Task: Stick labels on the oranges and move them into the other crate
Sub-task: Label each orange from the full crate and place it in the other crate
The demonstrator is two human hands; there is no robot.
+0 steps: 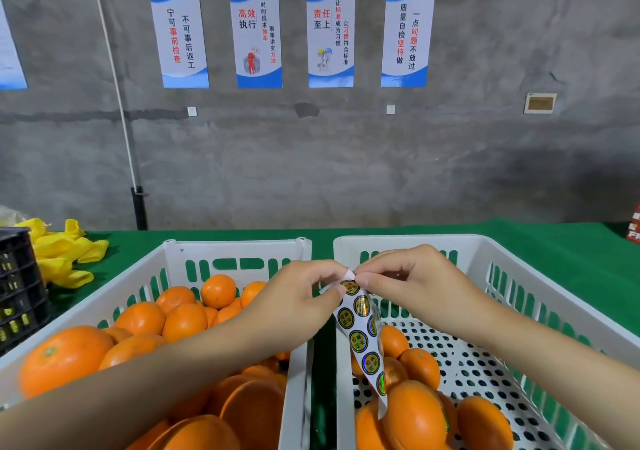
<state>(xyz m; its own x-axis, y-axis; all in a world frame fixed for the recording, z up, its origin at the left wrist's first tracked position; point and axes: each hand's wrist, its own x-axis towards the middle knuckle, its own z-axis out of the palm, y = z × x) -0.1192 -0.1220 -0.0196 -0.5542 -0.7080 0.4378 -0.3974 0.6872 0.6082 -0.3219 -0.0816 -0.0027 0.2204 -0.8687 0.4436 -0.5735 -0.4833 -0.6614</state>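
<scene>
Item: label strip (360,328), white backing paper carrying round black-and-gold holographic labels in two rows. Position: held in the air over the gap between the two white slotted crates. Its long axis runs from the pinched top end downward and slightly rightward, and its curled lower end hangs over the oranges in the right crate (485,242). Holders: left hand (298,297), thumb and forefinger closed on the strip's top left edge, the other fingers curled beneath. Right hand (408,283), thumb and forefinger pressed together on the top corner just above the uppermost label (349,287). The two hands almost touch there. Whether that label's edge is already lifted cannot be told. Stock: unlabelled oranges (65,356) heaped in the left crate (235,249), below and to the left of both hands. A smaller group of oranges (415,411) lies at the near end of the right crate, one showing a shiny label on its side. Judgement: the step in hand is peeling the top label. The peel runs down the strip's length, away from the right fingertips, with the left pinch as anchor. The next fruit lies leftward and down, nearer the left hand. Surroundings: green table cover (554,242), yellow mesh sleeves (62,255), black crate (17,283), wall posters (329,34).
</scene>
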